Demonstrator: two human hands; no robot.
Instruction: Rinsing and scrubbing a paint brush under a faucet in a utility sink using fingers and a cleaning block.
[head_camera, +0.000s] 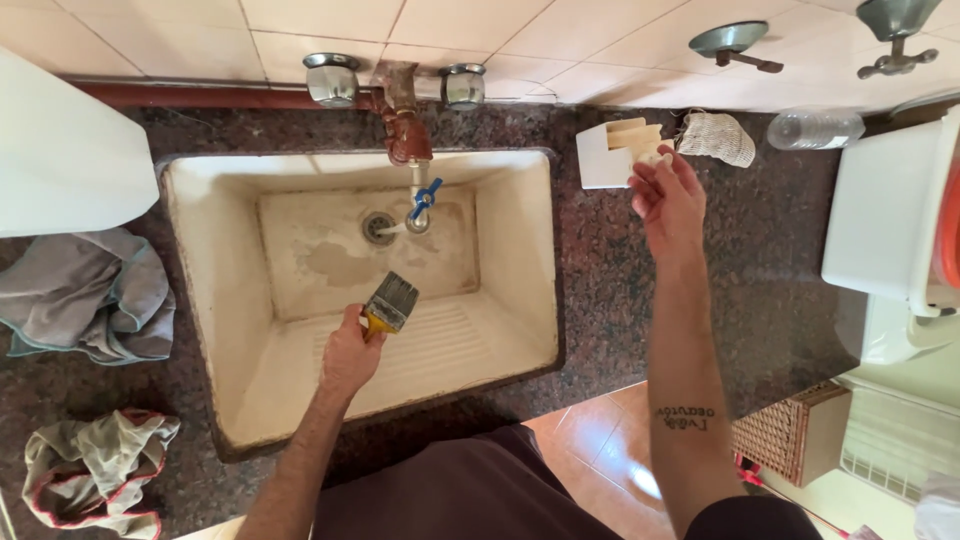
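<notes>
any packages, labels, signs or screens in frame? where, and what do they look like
No signs or screens.
Small white open-topped box: on the dark granite counter right of the cream sink, holding pale tan bars; the right hand is at it.
Clear plastic bottle: lying on its side at the counter's back, by the tiled wall; any label too small to tell.

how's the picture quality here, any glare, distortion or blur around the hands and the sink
Head view: wide-angle lens bows the sink rim and counter edges; even light, soft shadows; glare on the orange floor tiles; left hand with the paintbrush sharp, right hand slightly soft.
</notes>
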